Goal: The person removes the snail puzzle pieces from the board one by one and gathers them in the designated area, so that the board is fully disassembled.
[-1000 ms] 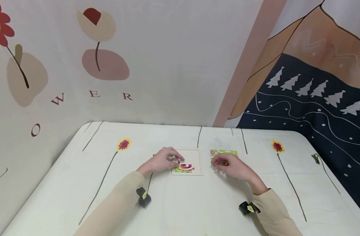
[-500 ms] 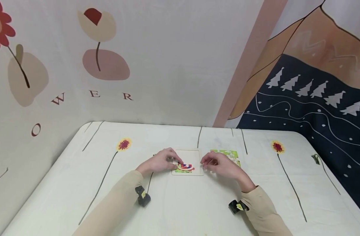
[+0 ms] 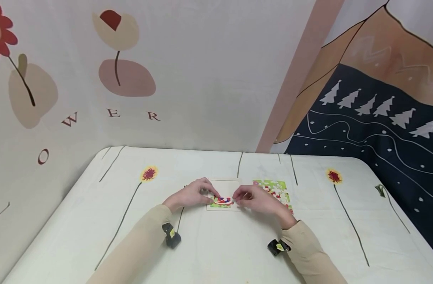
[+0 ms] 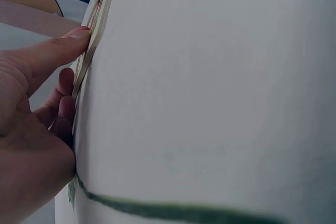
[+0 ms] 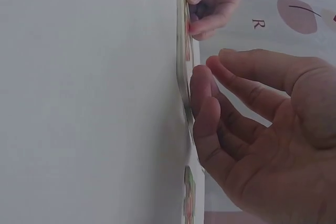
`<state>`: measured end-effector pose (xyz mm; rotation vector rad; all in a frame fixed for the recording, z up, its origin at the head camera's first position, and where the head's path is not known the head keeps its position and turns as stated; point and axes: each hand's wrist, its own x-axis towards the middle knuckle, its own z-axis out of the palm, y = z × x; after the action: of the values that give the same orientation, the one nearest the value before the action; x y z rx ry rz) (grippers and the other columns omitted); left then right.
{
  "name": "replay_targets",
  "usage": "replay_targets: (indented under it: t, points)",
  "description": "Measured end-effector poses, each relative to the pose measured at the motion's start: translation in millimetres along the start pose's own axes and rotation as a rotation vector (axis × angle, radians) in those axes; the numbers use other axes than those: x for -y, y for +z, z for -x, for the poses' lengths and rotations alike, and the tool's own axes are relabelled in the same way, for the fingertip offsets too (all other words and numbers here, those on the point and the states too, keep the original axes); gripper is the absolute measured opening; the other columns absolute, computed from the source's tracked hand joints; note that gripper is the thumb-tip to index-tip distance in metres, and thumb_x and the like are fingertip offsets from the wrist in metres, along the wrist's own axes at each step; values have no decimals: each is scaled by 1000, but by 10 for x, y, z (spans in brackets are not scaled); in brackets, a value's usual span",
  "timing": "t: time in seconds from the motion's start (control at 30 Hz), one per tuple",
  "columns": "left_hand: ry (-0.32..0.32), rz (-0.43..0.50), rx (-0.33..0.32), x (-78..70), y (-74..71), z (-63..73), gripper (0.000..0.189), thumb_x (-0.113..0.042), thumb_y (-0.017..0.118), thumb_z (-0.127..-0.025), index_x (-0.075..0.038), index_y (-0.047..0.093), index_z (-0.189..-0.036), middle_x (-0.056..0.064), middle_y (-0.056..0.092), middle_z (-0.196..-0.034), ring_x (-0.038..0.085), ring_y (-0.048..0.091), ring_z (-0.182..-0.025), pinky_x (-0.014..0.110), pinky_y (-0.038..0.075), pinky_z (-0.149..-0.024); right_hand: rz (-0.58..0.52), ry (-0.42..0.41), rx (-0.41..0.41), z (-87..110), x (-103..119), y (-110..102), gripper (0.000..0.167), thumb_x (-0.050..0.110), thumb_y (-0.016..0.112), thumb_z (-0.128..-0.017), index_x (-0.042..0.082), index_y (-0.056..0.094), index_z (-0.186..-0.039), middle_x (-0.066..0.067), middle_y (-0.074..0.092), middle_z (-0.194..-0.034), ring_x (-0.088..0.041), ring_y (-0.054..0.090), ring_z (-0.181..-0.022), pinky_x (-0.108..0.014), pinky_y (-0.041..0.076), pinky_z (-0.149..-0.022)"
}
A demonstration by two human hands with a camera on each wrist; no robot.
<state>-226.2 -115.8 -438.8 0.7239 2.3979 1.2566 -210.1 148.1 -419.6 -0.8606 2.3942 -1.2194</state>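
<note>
In the head view a pale square puzzle board (image 3: 223,187) lies mid-table. Joined puzzle pieces (image 3: 222,202) with a red, blue and green picture fill part of its near left. Over this part rests my left hand (image 3: 193,193), thumb and index touching the pieces or board; the left wrist view shows the thumb (image 4: 71,45) straight against the board's edge. At the board's right side is my right hand (image 3: 257,199). Its thumb and index tips come together in the right wrist view, other fingers bent; any piece between them is hidden.
Loose puzzle pieces (image 3: 278,191), green with red and white, lie right of the board, partly behind the right hand. A white cloth printed with flowers covers the table (image 3: 209,252). A printed curtain (image 3: 216,98) hangs at the back.
My right hand has moved left from the loose pieces to the board's right side, uncovering more of those pieces. The left hand has stayed almost in place, its index slightly lower on the picture.
</note>
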Motion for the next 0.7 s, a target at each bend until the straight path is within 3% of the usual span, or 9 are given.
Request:
replay_targets:
  t: [0.1, 0.27, 0.7]
  points:
    - [1, 6, 3, 12, -1, 1, 22, -3, 73, -82, -13, 76, -101, -1, 54, -104, 21, 46, -105, 46, 32, -94, 0, 31, 9, -44, 29, 34, 17, 0, 61, -89, 1, 66, -105, -4, 62, -91, -14, 56, -78, -27, 46, -65]
    - [3, 7, 12, 18, 0, -5, 22, -4, 73, -82, -13, 76, -101, -1, 54, -104, 21, 46, -105, 46, 32, -93, 49, 80, 14, -102, 72, 78, 22, 4, 64, -89, 2, 66, -111, -2, 64, -97, -12, 57, -79, -27, 46, -66]
    - [-28, -4, 6, 14, -7, -16, 22, -5, 73, -82, -16, 76, -101, -2, 53, -104, 21, 44, -105, 44, 31, -91, 64, 66, 25, -146, 97, 119, 24, 4, 67, -88, 1, 67, -111, -5, 62, -100, -12, 52, -77, -27, 43, -65]
